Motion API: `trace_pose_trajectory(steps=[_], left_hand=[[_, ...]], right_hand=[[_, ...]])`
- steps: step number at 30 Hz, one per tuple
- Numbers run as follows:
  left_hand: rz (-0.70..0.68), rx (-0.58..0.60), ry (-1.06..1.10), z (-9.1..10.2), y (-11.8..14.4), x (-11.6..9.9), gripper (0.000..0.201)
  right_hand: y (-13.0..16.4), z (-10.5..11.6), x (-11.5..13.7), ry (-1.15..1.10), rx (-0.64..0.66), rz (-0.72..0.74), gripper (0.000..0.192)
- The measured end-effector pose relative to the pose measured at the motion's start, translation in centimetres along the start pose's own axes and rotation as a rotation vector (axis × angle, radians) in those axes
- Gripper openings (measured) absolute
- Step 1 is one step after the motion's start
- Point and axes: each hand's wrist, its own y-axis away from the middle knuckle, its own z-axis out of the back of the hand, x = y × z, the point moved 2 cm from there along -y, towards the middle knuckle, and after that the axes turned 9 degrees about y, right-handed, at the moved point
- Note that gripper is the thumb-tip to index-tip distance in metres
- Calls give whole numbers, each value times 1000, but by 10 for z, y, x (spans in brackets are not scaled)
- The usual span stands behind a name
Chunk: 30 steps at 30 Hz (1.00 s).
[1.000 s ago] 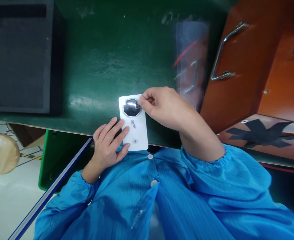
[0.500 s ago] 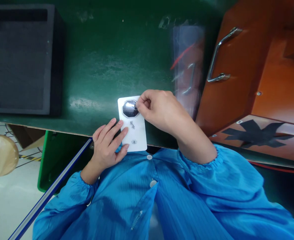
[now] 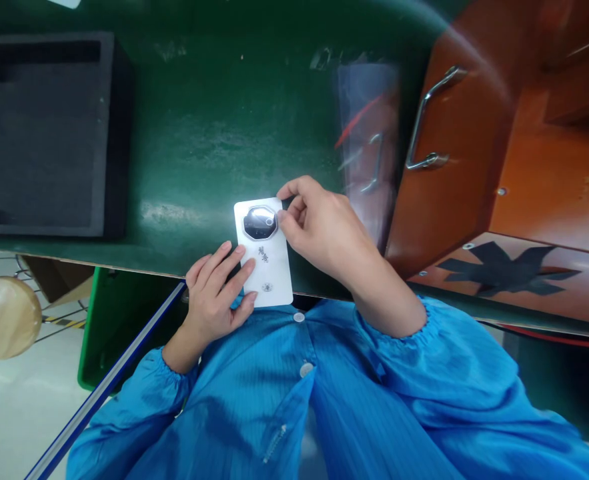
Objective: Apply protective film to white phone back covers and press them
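Your right hand [image 3: 324, 230] has slid off the dark window [image 3: 260, 223] on the card [image 3: 267, 257]: the pinched fingertips [image 3: 283, 215] that sat on its right rim a second ago now rest just beside it, at the card's edge, thumb lifted, so the whole window shows.

The place was a factory assembly station. The person wore a blue anti-static smock [image 3: 324, 400] and sat at a green work mat [image 3: 214, 133] on a bench. A black foam packing tray [image 3: 39, 133] lay at the left, and an orange wooden box with a metal handle [image 3: 427, 117] stood at the right.
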Motion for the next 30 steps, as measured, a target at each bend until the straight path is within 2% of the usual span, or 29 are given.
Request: trace_pose_trajectory(steps=[2,4,7,9,10,12,14,16,19,21,24,26,30], left_hand=[[7,2,-5,-1,0,0,51],[19,13,-7,0,2,2,52],[17,48,46,7,3,3,48],[33,57,138,18,0,4,51],[55,43,196,24,-3,5,54],[153,-40,306,35,-12,14,54],[177,-151,360,39,-24,24,53],[156,-205,366,36,-37,33,51],[116,-141,296,22,-47,41,52],[74,-74,185,13,-48,46,54],[7,-38,56,6,-45,52,55],[-28,-41,42,5,-45,54,54],[-49,-26,7,5,-47,56,51]], right_hand=[[18,0,0,-17,-129,67,28],[44,-4,1,8,-214,235,28],[87,-23,2,173,-133,570,42],[108,-35,-2,308,-95,669,47],[115,-37,-4,355,-125,695,43],[125,-27,-9,396,-268,740,35],[134,1,-12,379,-455,778,27],[149,38,-17,371,-558,745,23],[171,91,-39,401,-657,493,37],[178,116,-67,425,-806,324,51],[167,141,-115,501,-950,120,47],[150,154,-143,541,-924,5,44],[123,174,-171,521,-662,-10,47]])
